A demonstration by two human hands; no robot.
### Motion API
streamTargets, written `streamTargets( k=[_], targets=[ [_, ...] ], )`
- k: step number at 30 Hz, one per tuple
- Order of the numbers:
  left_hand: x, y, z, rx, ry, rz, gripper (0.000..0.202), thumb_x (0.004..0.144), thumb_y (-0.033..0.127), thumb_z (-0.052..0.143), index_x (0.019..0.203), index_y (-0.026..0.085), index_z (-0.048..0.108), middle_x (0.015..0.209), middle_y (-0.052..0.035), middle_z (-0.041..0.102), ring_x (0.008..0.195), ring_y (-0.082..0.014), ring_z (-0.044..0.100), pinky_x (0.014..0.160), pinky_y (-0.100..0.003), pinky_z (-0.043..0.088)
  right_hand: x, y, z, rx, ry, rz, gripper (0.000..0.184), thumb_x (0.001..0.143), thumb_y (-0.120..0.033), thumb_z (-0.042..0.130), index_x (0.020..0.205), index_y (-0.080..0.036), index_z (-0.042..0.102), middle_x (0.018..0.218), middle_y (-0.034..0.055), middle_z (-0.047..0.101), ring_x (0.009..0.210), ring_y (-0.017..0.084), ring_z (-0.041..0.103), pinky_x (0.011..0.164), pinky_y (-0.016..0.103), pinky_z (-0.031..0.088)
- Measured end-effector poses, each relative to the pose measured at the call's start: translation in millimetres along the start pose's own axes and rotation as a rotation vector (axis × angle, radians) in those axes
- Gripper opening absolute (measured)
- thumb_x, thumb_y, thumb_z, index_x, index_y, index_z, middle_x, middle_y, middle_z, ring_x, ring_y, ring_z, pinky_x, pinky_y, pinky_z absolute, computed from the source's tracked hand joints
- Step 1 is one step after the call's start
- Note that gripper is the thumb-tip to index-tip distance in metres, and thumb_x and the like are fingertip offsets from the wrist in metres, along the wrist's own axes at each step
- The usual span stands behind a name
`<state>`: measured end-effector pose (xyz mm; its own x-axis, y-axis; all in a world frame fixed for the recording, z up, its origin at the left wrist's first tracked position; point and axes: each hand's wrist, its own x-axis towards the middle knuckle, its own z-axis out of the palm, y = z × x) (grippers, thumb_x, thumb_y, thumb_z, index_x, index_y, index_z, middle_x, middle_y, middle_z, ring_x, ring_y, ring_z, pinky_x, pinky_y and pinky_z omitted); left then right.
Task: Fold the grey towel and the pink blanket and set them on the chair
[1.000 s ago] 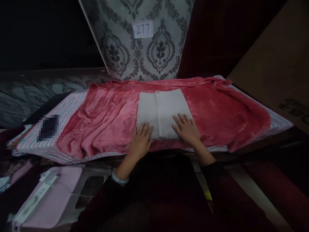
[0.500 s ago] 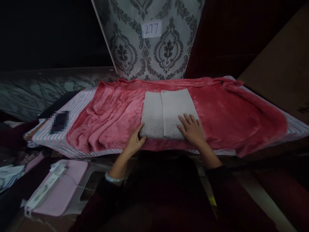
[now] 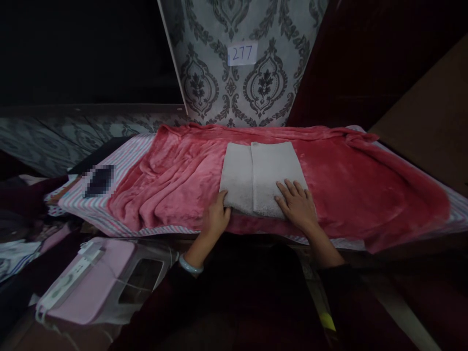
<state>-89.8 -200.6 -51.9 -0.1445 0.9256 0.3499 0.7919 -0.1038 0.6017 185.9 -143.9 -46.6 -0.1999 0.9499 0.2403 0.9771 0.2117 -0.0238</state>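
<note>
I've got one view only, head-worn, looking forward and down from close above the rumpled pink fleece blanket [image 3: 329, 180]; grey damask wall panel [image 3: 234, 78] at 12 o'clock, pink plastic case [image 3: 91, 287] at 8 o'clock.

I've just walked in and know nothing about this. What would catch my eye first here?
First, the big pink blanket spread across the striped table cover, with a folded grey towel lying in its middle. The left hand grips the towel's near left corner, while the right hand lies flat on its near right part. Behind, a paper note reading 277 hangs on patterned wallpaper.
</note>
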Motion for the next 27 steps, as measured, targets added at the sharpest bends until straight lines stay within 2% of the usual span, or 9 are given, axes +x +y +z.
streamTargets(
  k=[3,8,18,20,23,25,27],
  targets=[
    [3,4,-4.1,0.06,-0.038,-0.045,0.066,0.076,0.003,0.054,0.14,0.018,0.062,0.133,-0.0125,0.071,0.122,-0.0325,0.068,0.111,-0.052,0.053,0,1,1,0.003,-0.005,0.002,0.057,0.108,-0.049,0.031,0.159,-0.03,0.045,0.167,0.006,0.041,0.153,0.032,0.034,0.12,0.057,0.034],
    [8,-10,-7.4,-0.09,-0.068,0.059,0.076,0.067,-0.003,0.049,0.138,0.021,0.066,0.138,-0.0066,0.07,0.131,-0.0253,0.063,0.119,-0.044,0.047,-1,1,0,-0.001,-0.016,0.006,0.057,0.108,-0.048,0.031,0.16,-0.03,0.043,0.168,0.006,0.039,0.154,0.032,0.033,0.12,0.056,0.034],
    [9,-16,-7.6,-0.214,-0.069,0.011,0.071,0.067,0.005,0.053,0.135,0.021,0.068,0.135,-0.0073,0.07,0.125,-0.0272,0.065,0.113,-0.045,0.051,0,0,3,0.031,0.01,0.006,0.056,0.107,-0.05,0.035,0.159,-0.031,0.045,0.166,0.0065,0.042,0.153,0.033,0.035,0.12,0.057,0.034],
    [13,-21,-12.2,-0.357,-0.131,-0.053,0.07,0.067,0.01,0.058,0.136,0.02,0.067,0.131,-0.0087,0.072,0.114,-0.0273,0.07,0.103,-0.043,0.057,2,1,3,0.055,0.013,0.006,0.056,0.106,-0.05,0.038,0.159,-0.032,0.046,0.166,0.007,0.042,0.153,0.034,0.035,0.12,0.059,0.034],
    [23,-28,-23.0,-0.633,-0.256,-0.267,0.072,0.072,0.025,0.065,0.144,0.019,0.059,0.107,-0.0084,0.075,0.078,-0.0219,0.072,0.07,-0.037,0.063,7,8,5,0.155,0.02,-0.006,0.054,0.105,-0.048,0.041,0.155,-0.031,0.051,0.165,0.0067,0.043,0.153,0.033,0.036,0.12,0.058,0.034],
    [33,-29,-31.3,-0.734,-0.265,-0.393,0.07,0.077,0.037,0.067,0.144,0.017,0.058,0.09,-0.0056,0.072,0.062,-0.0182,0.067,0.055,-0.032,0.059,10,17,5,0.251,0.047,0.037,0.053,0.105,-0.044,0.042,0.153,-0.025,0.055,0.163,0.01,0.046,0.152,0.032,0.038,0.12,0.054,0.036],
    [46,-26,-37.3,-0.728,-0.252,-0.44,0.066,0.08,0.044,0.069,0.139,0.015,0.062,0.081,-0.0037,0.069,0.059,-0.0171,0.064,0.051,-0.03,0.056,12,29,1,0.328,0.083,0.171,0.055,0.103,-0.039,0.042,0.151,-0.014,0.056,0.158,0.0168,0.052,0.147,0.031,0.046,0.118,0.048,0.04]
  ],
)
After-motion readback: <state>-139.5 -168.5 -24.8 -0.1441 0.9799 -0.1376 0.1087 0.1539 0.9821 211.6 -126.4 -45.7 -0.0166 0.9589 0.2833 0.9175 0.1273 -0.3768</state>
